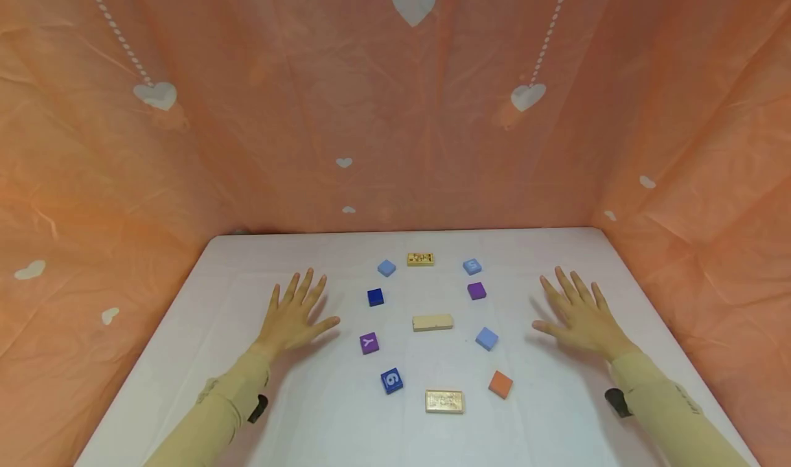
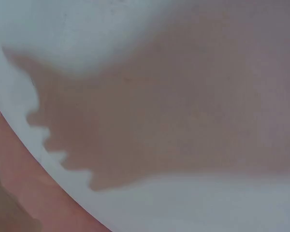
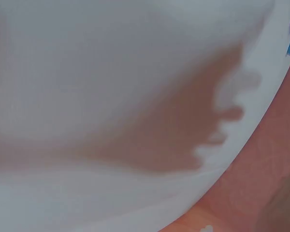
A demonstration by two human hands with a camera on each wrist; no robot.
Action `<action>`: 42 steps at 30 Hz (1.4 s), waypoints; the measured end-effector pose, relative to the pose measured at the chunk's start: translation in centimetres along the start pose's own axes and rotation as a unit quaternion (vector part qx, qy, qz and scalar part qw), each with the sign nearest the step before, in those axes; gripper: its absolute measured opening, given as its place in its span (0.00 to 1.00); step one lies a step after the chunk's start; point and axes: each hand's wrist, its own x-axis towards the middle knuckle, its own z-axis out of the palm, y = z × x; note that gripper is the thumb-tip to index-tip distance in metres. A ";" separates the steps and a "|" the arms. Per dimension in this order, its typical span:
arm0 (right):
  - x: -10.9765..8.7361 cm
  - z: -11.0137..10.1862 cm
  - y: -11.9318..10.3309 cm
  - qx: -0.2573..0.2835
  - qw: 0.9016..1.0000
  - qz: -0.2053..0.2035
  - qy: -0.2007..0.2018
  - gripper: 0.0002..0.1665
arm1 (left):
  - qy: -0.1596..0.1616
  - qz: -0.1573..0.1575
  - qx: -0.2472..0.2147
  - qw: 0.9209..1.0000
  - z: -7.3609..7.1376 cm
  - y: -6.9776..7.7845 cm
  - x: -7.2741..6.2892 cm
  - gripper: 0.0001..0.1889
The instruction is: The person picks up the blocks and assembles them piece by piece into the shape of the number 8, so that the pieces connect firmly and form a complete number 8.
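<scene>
In the head view my left hand (image 1: 293, 321) is held over the table's left side, palm down, fingers spread, holding nothing. Nearest its thumb is a purple tile with a white Y (image 1: 369, 343); a dark blue tile (image 1: 375, 297) lies farther back, and a blue tile marked 6 (image 1: 392, 380) nearer. My right hand (image 1: 581, 321) mirrors this pose on the right, also holding nothing. Light blue (image 1: 487, 338), purple (image 1: 476, 290) and orange (image 1: 500, 384) tiles lie to its left. Both wrist views show mainly a hand's shadow on the white surface.
Down the middle lie a far gold bar (image 1: 420, 259), a cream block (image 1: 432, 323) and a near gold bar (image 1: 444, 402). Two more light blue tiles (image 1: 386, 268) flank the far bar. Orange cloth with white hearts (image 1: 413, 3) encloses the white table (image 1: 334, 426) behind and at the sides.
</scene>
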 end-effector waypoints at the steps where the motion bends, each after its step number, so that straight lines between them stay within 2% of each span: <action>1: 0.0 -0.1 0.0 -0.002 1.000 0.000 0.000 0.54 | -0.001 0.000 -0.001 1.000 0.0 0.0 0.0 0.46; 8: 0.3 -0.6 -0.2 -0.019 1.000 -0.015 0.010 0.52 | 0.019 0.004 0.002 1.000 -0.4 -0.1 0.2 0.44; 15: 1.0 -1.7 -0.8 -0.048 0.992 -0.071 0.090 0.47 | 0.069 0.017 0.012 0.997 -0.9 -0.1 0.6 0.43; 21: 1.9 -2.8 -2.3 -0.041 0.987 -0.095 0.120 0.43 | 0.144 0.047 -0.013 0.988 -1.5 1.0 1.0 0.36; 27: 2.9 -2.9 -4.4 -0.008 0.988 -0.098 0.117 0.36 | 0.183 0.078 -0.056 0.978 -1.6 2.9 1.8 0.28; 33: 3.9 -2.4 -6.3 0.036 0.991 -0.083 0.093 0.30 | 0.191 0.093 -0.103 0.972 -1.0 5.2 2.8 0.22; 36: 4.4 -2.0 -7.2 0.053 0.991 -0.085 0.088 0.28 | 0.177 0.090 -0.127 0.972 -0.7 6.5 3.2 0.20; 42: 5.2 -1.2 -8.8 0.082 0.989 -0.096 0.074 0.24 | 0.127 0.074 -0.172 0.974 -0.1 9.1 3.7 0.19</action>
